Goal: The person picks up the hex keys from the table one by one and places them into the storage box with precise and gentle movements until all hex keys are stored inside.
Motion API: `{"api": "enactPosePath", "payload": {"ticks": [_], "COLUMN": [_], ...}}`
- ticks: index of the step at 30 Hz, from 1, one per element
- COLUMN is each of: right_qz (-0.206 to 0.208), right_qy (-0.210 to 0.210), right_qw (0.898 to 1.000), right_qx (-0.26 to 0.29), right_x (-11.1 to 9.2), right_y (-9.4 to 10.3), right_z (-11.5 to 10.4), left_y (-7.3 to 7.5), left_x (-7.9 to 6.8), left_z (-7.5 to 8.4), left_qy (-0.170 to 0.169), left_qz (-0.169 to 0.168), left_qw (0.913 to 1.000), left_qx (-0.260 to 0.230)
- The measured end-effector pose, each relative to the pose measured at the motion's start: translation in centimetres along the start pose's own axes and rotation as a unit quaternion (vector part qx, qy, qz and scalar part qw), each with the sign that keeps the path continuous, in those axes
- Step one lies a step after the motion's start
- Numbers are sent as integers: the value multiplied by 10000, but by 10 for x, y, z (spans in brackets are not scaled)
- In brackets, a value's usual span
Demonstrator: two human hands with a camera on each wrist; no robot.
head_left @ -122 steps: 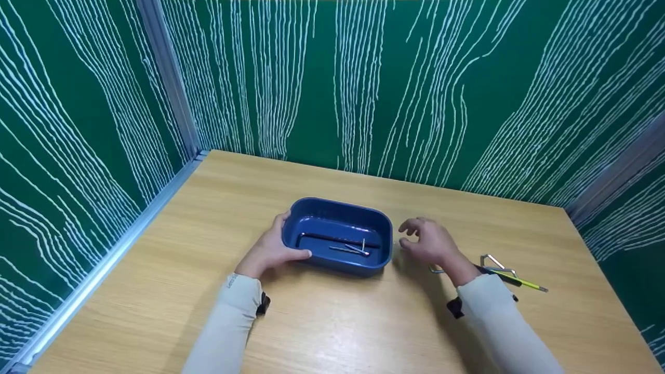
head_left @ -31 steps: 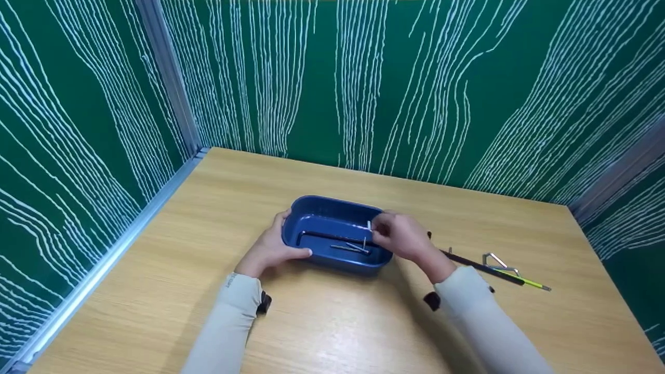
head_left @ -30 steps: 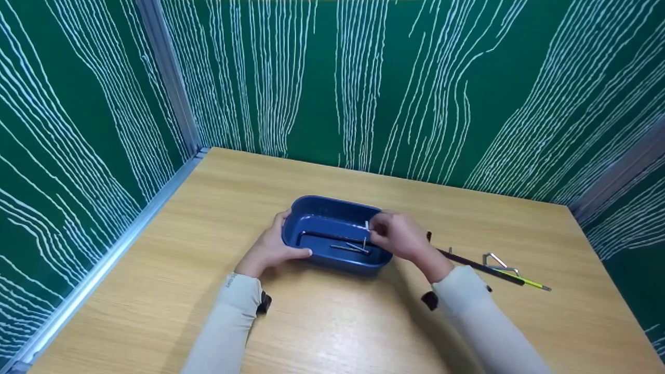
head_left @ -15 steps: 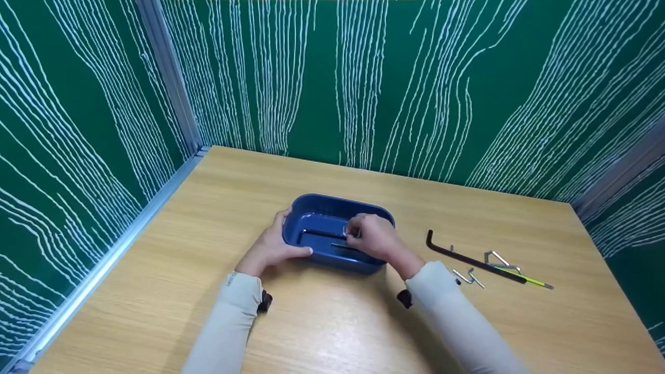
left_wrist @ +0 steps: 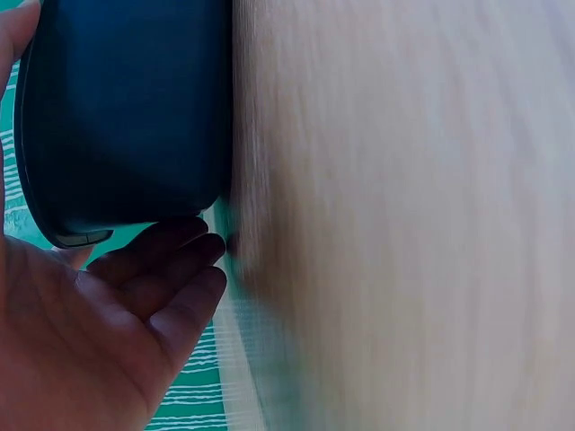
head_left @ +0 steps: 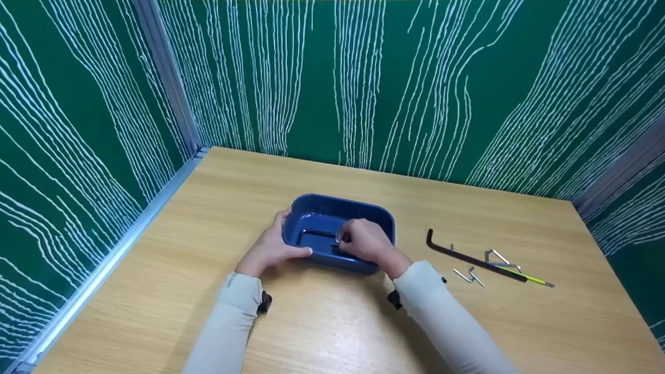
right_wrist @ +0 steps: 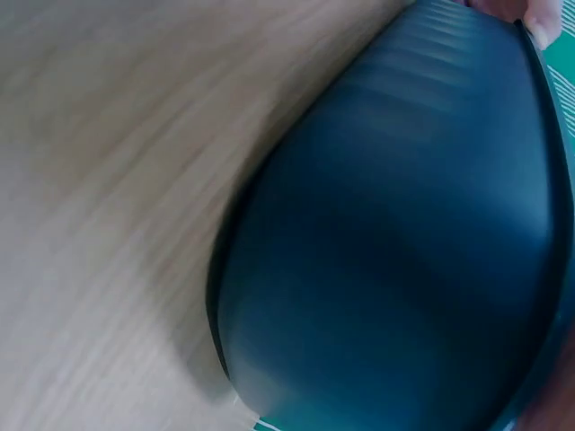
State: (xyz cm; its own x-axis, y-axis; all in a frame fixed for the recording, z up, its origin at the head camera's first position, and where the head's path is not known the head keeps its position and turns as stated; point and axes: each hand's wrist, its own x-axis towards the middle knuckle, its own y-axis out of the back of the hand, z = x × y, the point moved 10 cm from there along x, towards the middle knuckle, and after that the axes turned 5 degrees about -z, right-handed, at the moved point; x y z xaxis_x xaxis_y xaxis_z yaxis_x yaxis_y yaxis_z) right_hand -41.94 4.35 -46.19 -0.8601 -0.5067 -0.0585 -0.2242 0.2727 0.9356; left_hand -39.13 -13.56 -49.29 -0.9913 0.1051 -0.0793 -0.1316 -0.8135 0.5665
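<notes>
A blue plastic box (head_left: 382, 214) stands on the table. My left hand (head_left: 273, 246) holds its left end, thumb over the near rim and fingers around the outer wall; the left wrist view shows this hand (left_wrist: 99, 332) beside the box's dark side (left_wrist: 135, 108). My right hand (head_left: 366, 240) reaches inside over the right half and pinches a small silver metal piece (head_left: 337, 238), mostly covered by the fingers. A dark L-shaped hex key (head_left: 317, 232) lies on the box floor, its right part hidden under that hand. The right wrist view mainly shows the box's outside wall (right_wrist: 386, 233).
Right of the box lie a big black hex key (head_left: 462, 256), a bent silver rod (head_left: 500, 257) and a yellow shaft with a metal tip (head_left: 535, 280). Nearer are small L-shaped screw hooks (head_left: 476, 278). Green panels with white lines (head_left: 322, 78) border the table (head_left: 249, 176).
My right hand has come from beside the box into it and moved left, a small silver piece in its fingers. It now covers the silver pieces seen inside earlier. The left hand stays put.
</notes>
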Motion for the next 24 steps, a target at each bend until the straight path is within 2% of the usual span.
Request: {"api": "enactPosePath", "payload": {"ticks": [16, 24], "right_qz": [-281, -266], "right_qy": [-289, -191], "right_qw": [9992, 9990], "right_qx": [-66, -298], "right_x": [8, 12], "right_y": [-21, -23], "right_z": [7, 5], "left_y": [-1, 1], "left_x": [0, 0], "left_z": [-2, -1], "left_qy": [113, -2], "left_qz": [-37, -14], "left_qw": [9999, 10000], "left_qx": [49, 83]}}
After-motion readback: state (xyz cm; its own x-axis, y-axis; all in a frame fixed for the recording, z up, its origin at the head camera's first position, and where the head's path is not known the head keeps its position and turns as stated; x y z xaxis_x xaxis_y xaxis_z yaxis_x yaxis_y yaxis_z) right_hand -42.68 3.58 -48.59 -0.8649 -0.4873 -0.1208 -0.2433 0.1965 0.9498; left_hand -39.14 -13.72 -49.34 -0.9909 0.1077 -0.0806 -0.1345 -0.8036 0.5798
